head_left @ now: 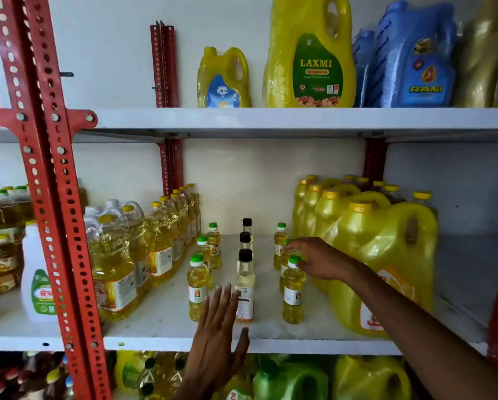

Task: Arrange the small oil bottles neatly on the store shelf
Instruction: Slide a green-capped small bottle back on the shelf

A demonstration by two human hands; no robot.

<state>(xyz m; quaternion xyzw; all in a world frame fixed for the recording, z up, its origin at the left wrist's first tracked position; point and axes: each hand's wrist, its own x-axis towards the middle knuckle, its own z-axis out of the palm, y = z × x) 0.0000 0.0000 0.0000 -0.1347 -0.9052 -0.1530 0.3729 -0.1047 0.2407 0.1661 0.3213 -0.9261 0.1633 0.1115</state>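
Small oil bottles stand in three front-to-back rows on the white middle shelf (167,319). The left row (197,287) has green caps and yellow oil. The middle row (244,287) has black caps and paler oil. The right row has green caps; its front bottle (292,293) stands just under my right hand (317,259), whose fingers curl around the cap of the second bottle behind it. My left hand (217,333) is flat and open at the shelf's front edge, fingers up in front of the left and middle rows, holding nothing.
Large clear oil bottles (126,255) crowd the left of the gap, big yellow jugs (380,261) the right. A red slotted upright (48,180) crosses the left. The top shelf carries yellow and blue jugs (308,56). More bottles fill the shelf below.
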